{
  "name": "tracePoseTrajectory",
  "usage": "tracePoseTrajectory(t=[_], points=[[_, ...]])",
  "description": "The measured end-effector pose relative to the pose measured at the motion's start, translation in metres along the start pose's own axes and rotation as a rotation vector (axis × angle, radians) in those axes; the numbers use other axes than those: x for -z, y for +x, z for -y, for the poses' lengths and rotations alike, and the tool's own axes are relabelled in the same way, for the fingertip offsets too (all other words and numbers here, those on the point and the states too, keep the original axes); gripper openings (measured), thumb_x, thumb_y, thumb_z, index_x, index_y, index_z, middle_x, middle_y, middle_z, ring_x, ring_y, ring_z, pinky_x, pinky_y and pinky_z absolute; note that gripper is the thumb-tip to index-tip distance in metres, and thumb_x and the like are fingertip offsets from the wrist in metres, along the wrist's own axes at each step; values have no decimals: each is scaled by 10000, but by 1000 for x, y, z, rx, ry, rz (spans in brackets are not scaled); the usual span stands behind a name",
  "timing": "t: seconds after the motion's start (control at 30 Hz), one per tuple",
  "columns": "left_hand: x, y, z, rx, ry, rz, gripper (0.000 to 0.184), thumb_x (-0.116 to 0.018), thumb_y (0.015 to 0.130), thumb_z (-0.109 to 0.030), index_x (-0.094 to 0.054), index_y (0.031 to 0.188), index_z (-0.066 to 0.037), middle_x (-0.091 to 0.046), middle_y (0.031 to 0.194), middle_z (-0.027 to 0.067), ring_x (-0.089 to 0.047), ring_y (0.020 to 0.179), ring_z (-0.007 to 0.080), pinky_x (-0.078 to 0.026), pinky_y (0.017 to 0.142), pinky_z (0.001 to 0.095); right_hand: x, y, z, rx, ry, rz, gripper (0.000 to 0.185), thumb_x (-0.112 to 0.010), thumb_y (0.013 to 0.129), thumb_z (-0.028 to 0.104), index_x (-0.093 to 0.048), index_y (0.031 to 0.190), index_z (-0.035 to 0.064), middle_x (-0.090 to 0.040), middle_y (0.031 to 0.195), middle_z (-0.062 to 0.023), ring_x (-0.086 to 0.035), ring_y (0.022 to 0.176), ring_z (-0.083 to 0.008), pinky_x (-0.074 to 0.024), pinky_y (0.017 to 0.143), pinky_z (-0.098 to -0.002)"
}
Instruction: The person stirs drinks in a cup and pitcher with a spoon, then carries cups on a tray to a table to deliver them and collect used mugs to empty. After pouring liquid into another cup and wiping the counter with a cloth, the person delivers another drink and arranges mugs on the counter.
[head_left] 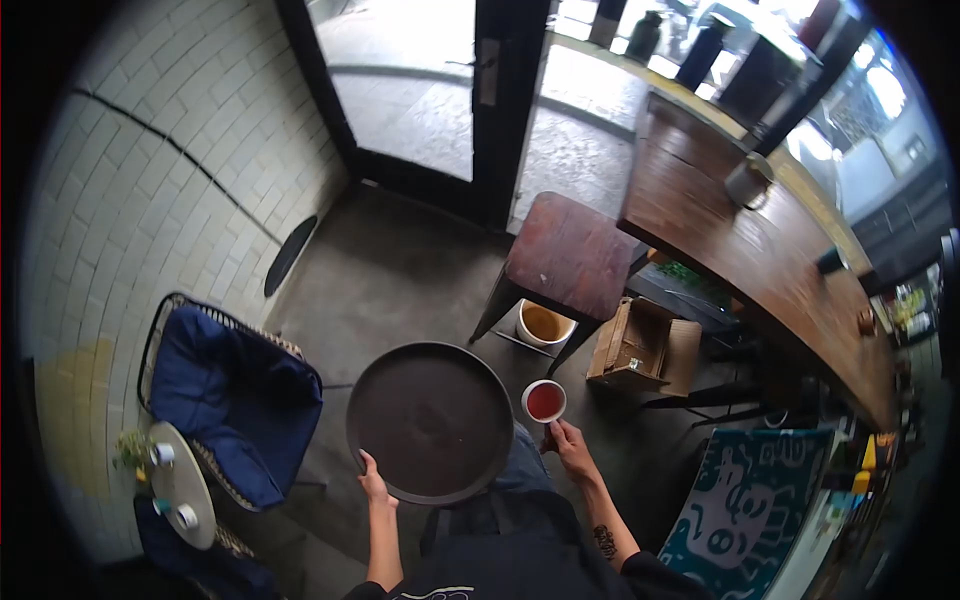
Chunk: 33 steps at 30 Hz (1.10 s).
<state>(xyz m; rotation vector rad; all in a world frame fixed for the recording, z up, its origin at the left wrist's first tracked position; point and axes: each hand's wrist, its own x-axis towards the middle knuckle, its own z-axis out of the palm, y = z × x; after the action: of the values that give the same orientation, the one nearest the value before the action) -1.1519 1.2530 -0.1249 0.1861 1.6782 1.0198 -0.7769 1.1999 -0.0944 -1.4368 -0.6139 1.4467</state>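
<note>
A round dark tray [430,422] with nothing on it is held by its lower left rim in my left hand [374,480], the thumb lying over the edge. To the right of the tray, my right hand [568,445] grips the handle of a white cup [545,401] with red liquid in it. The cup is upright and apart from the tray.
A dark red stool [565,255] stands ahead, with a bucket [543,325] beneath it and an open cardboard box [645,345] beside it. A long wooden counter [740,235] curves along the right. At left are a blue-cushioned chair [235,400] and a small round table [180,480].
</note>
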Motion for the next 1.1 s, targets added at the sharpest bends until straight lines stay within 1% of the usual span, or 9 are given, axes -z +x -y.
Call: tracePoseTrajectory(t=[0.27,0.4,0.43,0.47,0.67,0.73,0.87,0.93,1.1], points=[[8,-31,45,86,-137,-382,845,-602,899,-574,-362,1395,67,-420,1427,207,-533,1225,324,-492,1000,467,52,120,-74,-209,-29,61,357,-438,1045,360,-539,901,49,-547,743,-33,-590,672,-145,-515,641,-315],[2,-44,84,113,-228,-230,1070,-634,863,-598,-59,1480,61,-363,1462,220,-524,1231,340,-485,1000,487,57,189,-115,-358,29,-43,354,-473,1029,381,-550,913,56,-534,735,-30,-592,681,-175,-514,652,-337],[-6,-45,95,231,-227,-396,1124,-657,847,-595,2,1480,61,-362,1459,229,-516,1242,341,-489,995,488,57,206,-126,-361,76,-82,349,-483,1024,381,-555,910,60,-535,730,-28,-588,676,-178,-513,654,-344],[-23,-48,94,303,-213,-525,1104,-659,850,-585,-28,1470,76,-364,1455,234,-511,1252,336,-492,994,482,56,222,-134,-371,114,-123,344,-494,1019,382,-561,907,64,-535,726,-27,-584,671,-181,-513,656,-351],[-53,-58,168,444,-126,-490,925,-645,893,-530,-224,1430,95,-391,1439,238,-515,1238,307,-481,1001,442,108,348,-207,-365,362,-362,360,-508,1000,418,-536,855,90,-477,670,-19,-545,612,-190,-507,596,-353],[-52,-52,180,464,-60,-392,1141,-642,873,-571,77,1487,67,-222,1534,256,-386,1358,351,-388,1086,487,107,379,-205,-398,208,-505,379,-540,976,443,-520,832,93,-479,686,-54,-527,624,-216,-513,638,-392],[-66,-55,183,476,8,-407,1022,-627,897,-547,-62,1486,68,-255,1527,237,-382,1361,333,-384,1090,470,133,433,-201,-603,37,-789,373,-558,963,420,-546,974,47,-536,792,-110,-561,643,-224,-512,558,-382],[-65,-44,176,499,-77,-402,952,-615,915,-525,-121,1480,60,-289,1513,225,-370,1369,322,-384,1089,467,155,451,-209,-604,-35,-761,442,-599,934,421,-537,1241,108,-574,1052,-113,-599,772,-250,-532,604,-397],[-76,-38,180,495,-37,-403,921,-611,921,-521,-146,1483,40,-312,1501,213,-376,1362,315,-381,1090,464,190,472,-199,-538,-259,-719,397,-599,939,409,-542,1183,101,-553,982,-98,-580,725,-229,-531,577,-380]])
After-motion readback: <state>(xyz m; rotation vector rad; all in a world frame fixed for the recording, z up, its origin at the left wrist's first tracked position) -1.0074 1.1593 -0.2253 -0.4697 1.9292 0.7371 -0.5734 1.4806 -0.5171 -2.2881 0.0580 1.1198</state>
